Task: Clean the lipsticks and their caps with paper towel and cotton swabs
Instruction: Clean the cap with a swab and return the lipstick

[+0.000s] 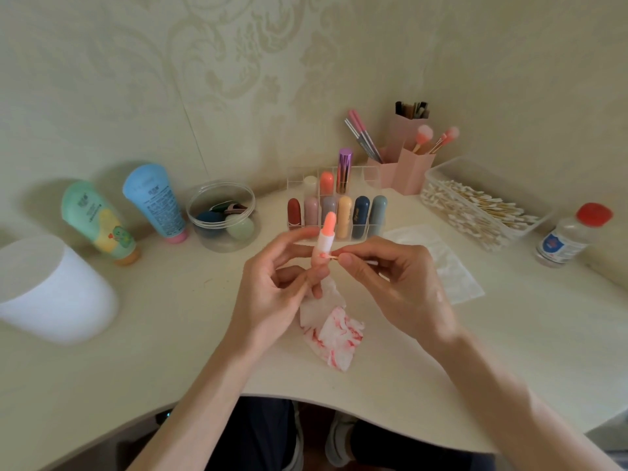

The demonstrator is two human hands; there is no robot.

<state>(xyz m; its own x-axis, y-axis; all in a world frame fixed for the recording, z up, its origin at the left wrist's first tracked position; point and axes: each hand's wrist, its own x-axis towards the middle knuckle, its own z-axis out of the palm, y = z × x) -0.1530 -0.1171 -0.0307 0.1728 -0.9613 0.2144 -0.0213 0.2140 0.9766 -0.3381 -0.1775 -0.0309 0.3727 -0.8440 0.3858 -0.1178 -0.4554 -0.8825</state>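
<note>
We see the thumb and forefinger of the right hand [397,283] pressed together on the stick of a cotton swab [331,256]. Its pink-stained tip touches the side of the white lipstick [326,239] tube, just below the peach stick. The other right fingers curl loosely underneath and hold nothing.

The left hand [272,290] grips the lower part of the lipstick, which stands upright between the two hands with the peach tip uppermost. The left fingers are curled round its base, and the forefinger reaches up beside the tube.

Below the hands a crumpled paper towel [331,334] smeared with red lies on the table [170,334]. A clean sheet [441,263] lies flat to the right.

Behind the hands stands a clear organizer [370,229] with a row of capped lipsticks. To its right are a pink brush holder [404,171], a clear box of swabs [475,205] and a red-capped bottle [571,236].

To the left are a jar of sponges [221,215], a blue tube [156,202], a green tube [98,222] and a white container [51,287].
</note>
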